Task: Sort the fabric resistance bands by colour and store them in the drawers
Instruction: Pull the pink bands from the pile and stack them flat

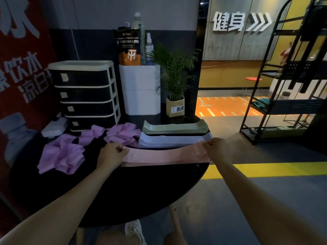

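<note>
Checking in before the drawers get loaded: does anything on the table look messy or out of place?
Yes. The purple bands lie crumpled in loose heaps on the left of the table, while the green stack and white stack lie flat. Both hands hold the pink band stretched straight. All drawers look closed.

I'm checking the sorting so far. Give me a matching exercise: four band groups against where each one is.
Bands:
1. pink band
2. purple bands
3. green stack
4. white stack

Places:
A. loose heaps left of the stacks
B. farthest flat stack, nearest the potted plant
C. stretched between left hand and right hand
D. flat stack between green and pink

Pairs: 1-C, 2-A, 3-B, 4-D
</note>
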